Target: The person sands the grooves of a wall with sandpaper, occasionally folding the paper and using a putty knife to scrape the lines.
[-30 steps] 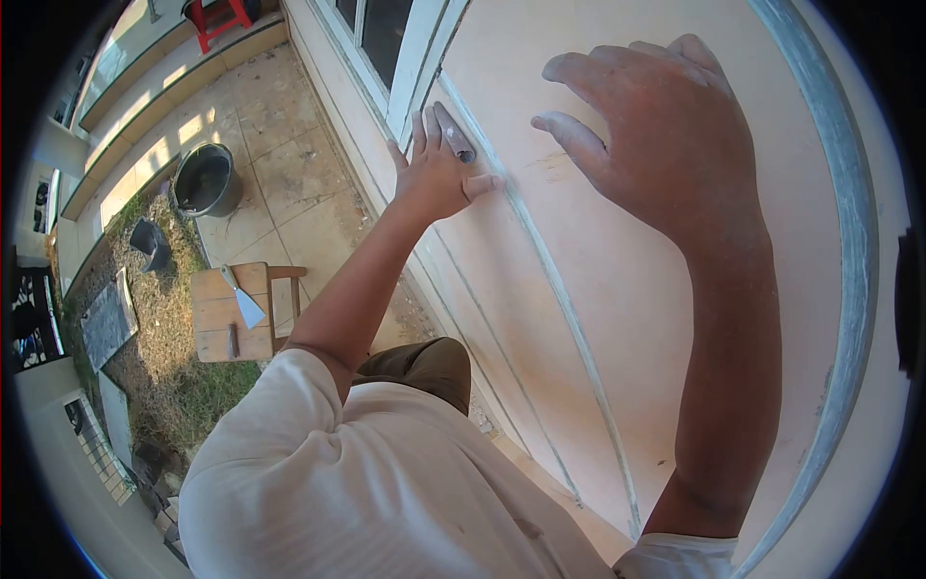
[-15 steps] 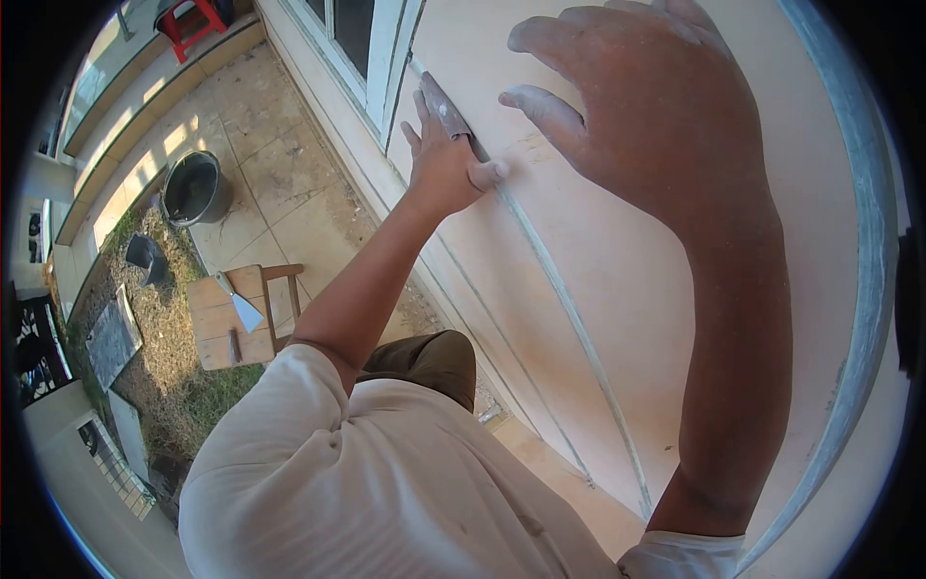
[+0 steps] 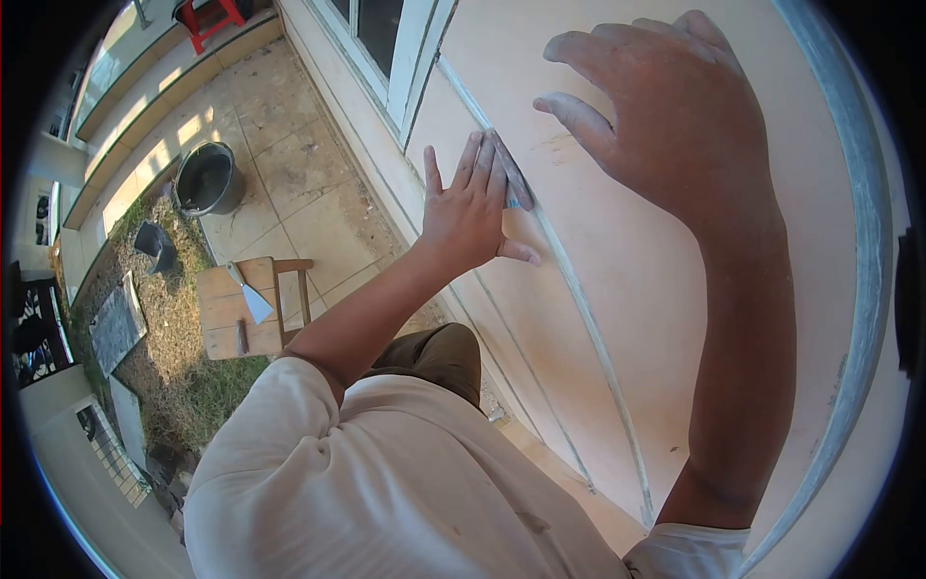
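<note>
My left hand [image 3: 467, 210] lies against the pale wall [image 3: 617, 241] with its fingers stretched and its thumb out to the side. Under and beside its index finger it holds a thin, dark grey-brown piece like folded sandpaper [image 3: 513, 176], pressed along a whitish strip [image 3: 588, 328] that runs down the wall. A bit of blue shows at the lower end of the piece. My right hand [image 3: 666, 116] is higher and to the right, fingers apart and slightly bent, with nothing visible in it. Whether its fingertips touch the wall cannot be told. Pale dust covers fingers of both hands.
A wooden stool [image 3: 222, 309] at the left bears a putty knife [image 3: 253, 297] and a small dark tool [image 3: 241, 337]. Beyond it are a black tub [image 3: 207, 180], a smaller bucket [image 3: 154, 247] and a red stool [image 3: 214, 21]. A white-framed window [image 3: 395, 68] borders the wall.
My left hand has slid down and to the right along the strip with the sandpaper-like piece, its fingers now straighter. My right hand appears slightly further right as the view shifted.
</note>
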A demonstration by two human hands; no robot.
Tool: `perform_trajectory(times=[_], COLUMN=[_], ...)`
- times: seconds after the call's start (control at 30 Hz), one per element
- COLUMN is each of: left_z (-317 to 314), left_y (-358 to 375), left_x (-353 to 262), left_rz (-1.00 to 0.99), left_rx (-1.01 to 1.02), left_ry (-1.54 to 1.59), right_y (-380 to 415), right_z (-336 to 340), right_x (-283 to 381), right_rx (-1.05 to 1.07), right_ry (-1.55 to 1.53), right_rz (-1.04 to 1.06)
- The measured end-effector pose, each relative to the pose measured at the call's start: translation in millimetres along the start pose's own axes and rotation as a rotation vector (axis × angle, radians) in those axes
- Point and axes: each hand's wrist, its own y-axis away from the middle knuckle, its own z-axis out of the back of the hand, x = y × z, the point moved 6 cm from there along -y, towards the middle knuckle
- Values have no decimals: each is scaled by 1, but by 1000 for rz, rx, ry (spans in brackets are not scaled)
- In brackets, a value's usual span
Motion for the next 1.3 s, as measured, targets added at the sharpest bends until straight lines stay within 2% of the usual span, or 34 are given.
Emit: perform_trajectory(times=[0.13, 0.2, 0.3, 0.33, 0.37, 0.43, 0.5, 0.63, 0.7, 0.77, 0.83, 0.93, 1.07, 1.13, 1.2, 1.23, 1.3], left_z=[0, -5, -3, -7, -7, -3, -3, -7, -14, -11, 0, 10, 19, 19, 26, 26, 24], left_y=[-6, 2, 5, 3, -6, -23, -30, -4, 3, -5, -24, -48, -45, -32, -25, -25, -23], left_x=[5, -19, -20, -17, -11, 15, 18, -10, -14, 0, 29, 61, 52, 36, 31, 33, 39], left_rz=[95, 25, 11, 48, 39, 192, 190, 46, 14, 38, 109, 171, 108, 45, 9, 11, 30], left_rx=[-62, 35, 70, 164, 170, -6, 8, -28, 164, 140, 1, 33, 141, 142, 123, 120, 57], left_ry=[36, 144, 126, 72, 80, 160, 116, 113, 106, 112, 81, -74, -204, -160, -124, -130, -208], right_y=[-1, -5, -1, 1, 1, 2, -1, 2, 3, 5, 5, 5, 5, 5, -2, 0, 6], right_z=[-6, -11, -8, -11, -13, -17, -14, -13, -14, -18, -17, -16, -16, -10, -15, -19, -19], right_x=[3, -4, -4, -7, -7, -4, -7, -5, -4, -6, -4, -4, -6, -4, -5, -6, -5], right_rx=[1, -39, 55, 63, 12, -21, -54, -67, -143, -187, -215, -185, -228, -232, 105, 98, -182], right_ry=[106, -46, 28, 28, 66, 84, -12, 51, 76, 100, 114, 123, 116, 93, 90, 89, 116], right_rz=[-37, 38, -26, -39, -9, 35, 43, 36, 59, 91, 127, 113, 118, 91, -15, -14, 87])
